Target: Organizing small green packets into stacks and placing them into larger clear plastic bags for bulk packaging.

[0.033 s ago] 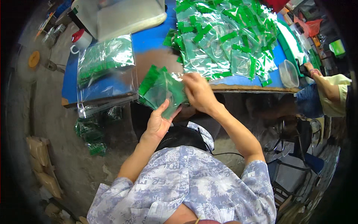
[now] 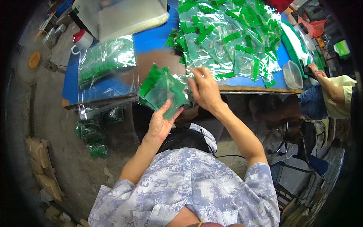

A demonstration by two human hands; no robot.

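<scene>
My left hand [image 2: 163, 117] is closed on a fanned stack of small clear plastic packets [image 2: 166, 90] with green header strips, thumb on top and fingers underneath. The stack is held in the air at the table's near edge. Just right of it is my right hand [image 2: 206, 89], slightly blurred, its thumb and fingers apart with nothing visible in them. Its fingertips are close to the near edge of a large loose pile of similar packets [image 2: 221, 41]. Left of my hands, a big clear bag [image 2: 107, 60] filled with rows of green-topped packets overhangs the table edge.
The blue table [image 2: 151, 41] has a worn brown patch. A white mug [image 2: 82, 39] with a red lid and a pale bin [image 2: 132, 19] stand at back left. A clear tub [image 2: 292, 75] and a co-worker's arm [image 2: 329, 83] are at right. More packed bags [image 2: 92, 134] lie on the floor.
My right hand has moved slightly right and away from the stack, its fingers spreading. The stack in my left hand has barely shifted.
</scene>
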